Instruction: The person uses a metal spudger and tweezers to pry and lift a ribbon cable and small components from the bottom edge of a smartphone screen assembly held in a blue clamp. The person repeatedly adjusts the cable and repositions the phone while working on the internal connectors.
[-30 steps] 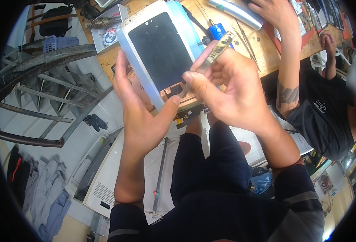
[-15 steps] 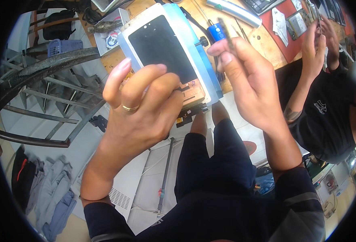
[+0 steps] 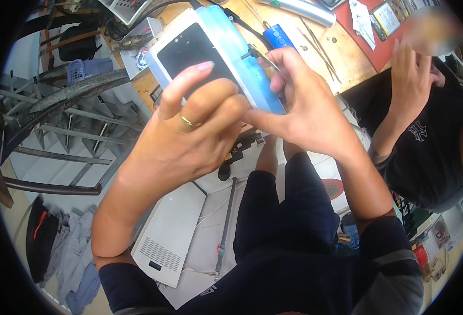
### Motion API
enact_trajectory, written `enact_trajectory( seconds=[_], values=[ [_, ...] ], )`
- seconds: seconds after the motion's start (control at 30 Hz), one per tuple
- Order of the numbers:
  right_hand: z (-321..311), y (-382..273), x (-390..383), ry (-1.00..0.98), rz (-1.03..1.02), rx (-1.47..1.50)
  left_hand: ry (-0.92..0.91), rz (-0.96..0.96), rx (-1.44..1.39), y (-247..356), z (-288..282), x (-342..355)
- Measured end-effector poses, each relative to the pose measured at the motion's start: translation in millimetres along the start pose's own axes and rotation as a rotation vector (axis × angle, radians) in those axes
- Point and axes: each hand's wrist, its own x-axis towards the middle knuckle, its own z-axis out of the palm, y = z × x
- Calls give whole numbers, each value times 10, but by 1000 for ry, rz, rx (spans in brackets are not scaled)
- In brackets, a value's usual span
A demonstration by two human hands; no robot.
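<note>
Head view: straight down on the dark screen panel point(image 3: 189, 50), atop the blue-sided block point(image 3: 225, 39)!
Curled in front, left hand point(image 3: 189, 126), grip hidden, can't tell; clamped between right hand point(image 3: 312, 107) fingers, thin tool point(image 3: 273, 62). Probably stiff, slick, brittle: best held by edges.

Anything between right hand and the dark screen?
Yes. The left hand covers the near end of the dark screen, beside the thumb of the right hand; a small black knob sits just left of its fingers. The screen's far end shows uncovered.
</note>
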Motion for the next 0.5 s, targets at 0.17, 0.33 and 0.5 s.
enact_trajectory(
  seconds=[0.17,0.33,0.5],
  values=[
    [-19,-6,-13,-10,67,12,8,-81,-123,-65,-21,-67],
    [12,-3,2,0,61,18,20,-193,-158,-114,-107,-141],
    [18,18,-7,24,42,17,9,-128,-86,-38,-97,-65]
  ],
)
